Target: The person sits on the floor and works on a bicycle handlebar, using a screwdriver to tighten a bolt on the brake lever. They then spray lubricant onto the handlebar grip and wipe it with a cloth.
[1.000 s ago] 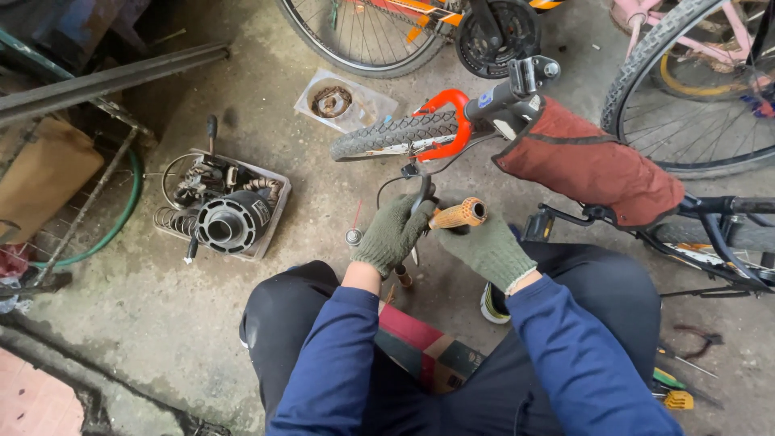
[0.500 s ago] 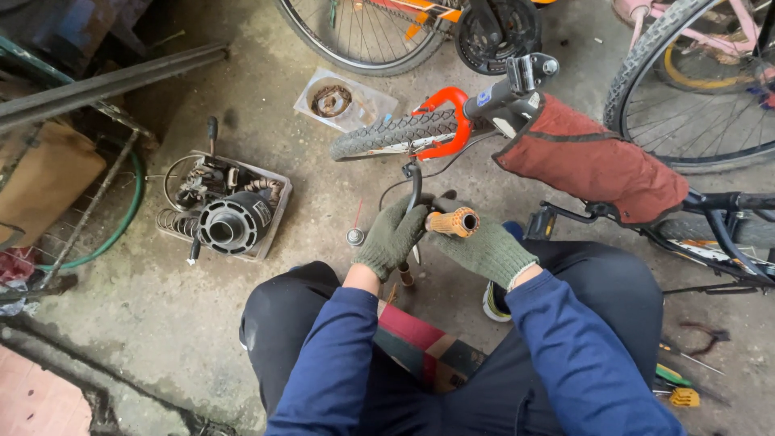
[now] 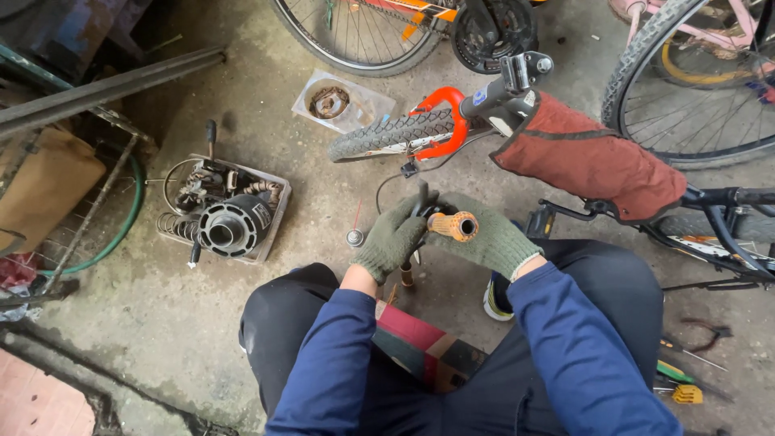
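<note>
nearby, grey tray [image 3: 274, 211] of motor parts [image 3: 230, 226]; gloved hands on orange handlebar end [image 3: 457, 226]

A stained grey concrete floor [image 3: 242, 339] fills the scene under flat, even daylight. At 9 o'clock a green hose [image 3: 121, 234] curves beside a brown cardboard sheet [image 3: 40, 194]. At 10 o'clock long metal bars [image 3: 113, 85] lie slanted. A tray of metal parts [image 3: 230, 214] sits left of centre. At 12 and 2 o'clock stand 2 bicycle wheels [image 3: 363, 40]. Red brick paving [image 3: 32, 404] shows at 7 o'clock.
</note>
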